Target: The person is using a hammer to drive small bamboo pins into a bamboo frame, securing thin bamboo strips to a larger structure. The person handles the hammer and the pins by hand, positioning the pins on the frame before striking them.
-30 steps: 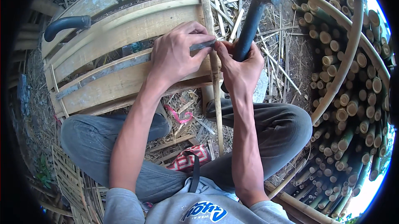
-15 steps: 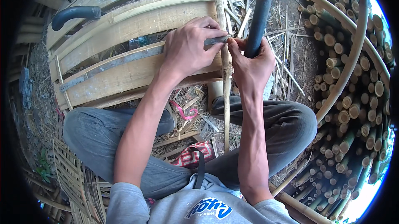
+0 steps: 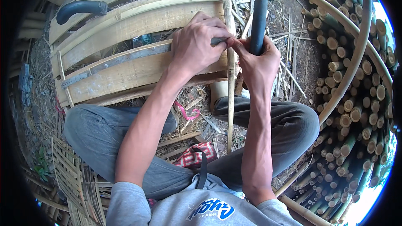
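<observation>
My left hand [image 3: 197, 43] is closed on the end of a long grey flat strip [image 3: 117, 61], pinching it at the right end of a pale wooden slat panel [image 3: 134, 77]. The strip runs leftward along a slat. In my right hand [image 3: 260, 60] a hammer [image 3: 259, 20] with a dark handle stands head-up, its head pointing away from me. My right thumb and fingertip meet the strip's end beside the left fingertips; anything small pinched there is hidden. Just under the fingertips runs a thin bamboo pole [image 3: 230, 100] along the panel's right edge.
A curved black hose-like piece [image 3: 81, 10] rests on the panel's far left. Stacked cut bamboo poles [image 3: 347, 113] fill the right side, with a bent pole [image 3: 356, 58] in front. Woven bamboo [image 3: 71, 175] lies at lower left. A pink ribbon [image 3: 187, 112] and shavings litter the ground.
My right fingertips have closed in against the strip's end, covering more of it. The hammer head has shifted slightly left and away. Both hands stay at the panel's right edge.
</observation>
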Demonstrator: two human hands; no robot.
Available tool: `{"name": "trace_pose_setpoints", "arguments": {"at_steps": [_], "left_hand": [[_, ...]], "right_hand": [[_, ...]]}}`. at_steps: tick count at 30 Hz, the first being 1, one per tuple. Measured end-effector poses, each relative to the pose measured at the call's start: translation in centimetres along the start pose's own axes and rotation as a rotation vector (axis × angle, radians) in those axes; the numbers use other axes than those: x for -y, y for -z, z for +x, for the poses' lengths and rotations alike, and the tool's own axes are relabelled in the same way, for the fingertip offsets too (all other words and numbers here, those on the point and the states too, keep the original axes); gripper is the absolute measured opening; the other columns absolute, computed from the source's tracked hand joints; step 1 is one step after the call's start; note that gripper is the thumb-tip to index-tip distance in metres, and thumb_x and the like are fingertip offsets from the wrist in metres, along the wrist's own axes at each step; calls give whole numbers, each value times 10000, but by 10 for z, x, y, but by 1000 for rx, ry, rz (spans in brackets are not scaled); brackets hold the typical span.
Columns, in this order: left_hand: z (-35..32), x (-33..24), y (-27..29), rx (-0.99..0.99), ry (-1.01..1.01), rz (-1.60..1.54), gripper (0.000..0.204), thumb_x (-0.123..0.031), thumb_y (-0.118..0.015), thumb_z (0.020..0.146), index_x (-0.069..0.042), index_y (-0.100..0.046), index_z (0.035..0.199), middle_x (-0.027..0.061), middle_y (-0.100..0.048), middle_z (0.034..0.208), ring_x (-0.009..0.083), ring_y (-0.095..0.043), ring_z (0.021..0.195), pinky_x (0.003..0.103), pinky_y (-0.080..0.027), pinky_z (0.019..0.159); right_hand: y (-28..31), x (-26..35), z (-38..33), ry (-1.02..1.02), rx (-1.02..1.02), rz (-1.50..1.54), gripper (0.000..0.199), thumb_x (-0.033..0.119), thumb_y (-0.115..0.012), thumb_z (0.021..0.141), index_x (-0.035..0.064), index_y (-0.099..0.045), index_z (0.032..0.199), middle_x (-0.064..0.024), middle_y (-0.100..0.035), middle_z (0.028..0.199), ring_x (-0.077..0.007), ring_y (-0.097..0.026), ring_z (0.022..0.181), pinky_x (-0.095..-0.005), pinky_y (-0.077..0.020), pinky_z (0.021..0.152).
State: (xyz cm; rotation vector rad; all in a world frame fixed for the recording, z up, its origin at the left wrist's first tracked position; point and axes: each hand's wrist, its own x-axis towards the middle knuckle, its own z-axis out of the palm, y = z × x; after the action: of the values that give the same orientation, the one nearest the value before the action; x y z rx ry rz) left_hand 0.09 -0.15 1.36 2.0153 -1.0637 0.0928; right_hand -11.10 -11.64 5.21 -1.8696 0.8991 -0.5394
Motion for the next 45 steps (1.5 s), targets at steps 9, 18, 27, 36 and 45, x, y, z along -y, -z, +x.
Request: {"name": "trace_pose_setpoints", "arguments": {"at_steps": [9,18,27,36,45], "left_hand": [[-1,-3,7,104,126,-41,120,-222,-803,818,-169,-816,925,-32,-744,1030,207,-665,1051,373,-567,899],[2,-11,-1,42,51,44,100,-310,-844,818,-218,-826,853,-50,-762,913,167,-669,942,376,-571,785],[-2,-11,10,95,173,47,167,-357,-853,816,-203,-827,876,-8,-747,1015,182,-674,976,365,-573,820],[6,-19,9,25,102,-9,114,-287,-867,780,-198,-828,842,-33,-730,872,193,-662,878,361,-547,738],[5,-19,11,34,140,-41,125,-258,-870,778,-164,-824,847,-27,-717,872,200,-654,887,365,-539,741]], "right_hand": [[2,13,-1,-93,62,-37,402,248,-973,715,-10,-691,840,-12,-634,640,-70,-542,546,-252,-422,500],[12,3,-7,-147,-31,-1,601,578,-802,858,-10,-687,804,-59,-652,615,-102,-611,540,-289,-481,488],[37,28,-70,-258,60,215,467,464,-622,1038,39,-608,847,28,-548,626,-46,-498,527,-242,-367,463],[36,22,-82,-256,140,267,370,405,-604,1057,60,-607,925,37,-527,594,-34,-471,452,-203,-360,414],[44,36,-90,-328,143,264,364,359,-587,1076,-1,-647,1064,28,-565,662,-42,-512,583,-237,-399,514]]}}
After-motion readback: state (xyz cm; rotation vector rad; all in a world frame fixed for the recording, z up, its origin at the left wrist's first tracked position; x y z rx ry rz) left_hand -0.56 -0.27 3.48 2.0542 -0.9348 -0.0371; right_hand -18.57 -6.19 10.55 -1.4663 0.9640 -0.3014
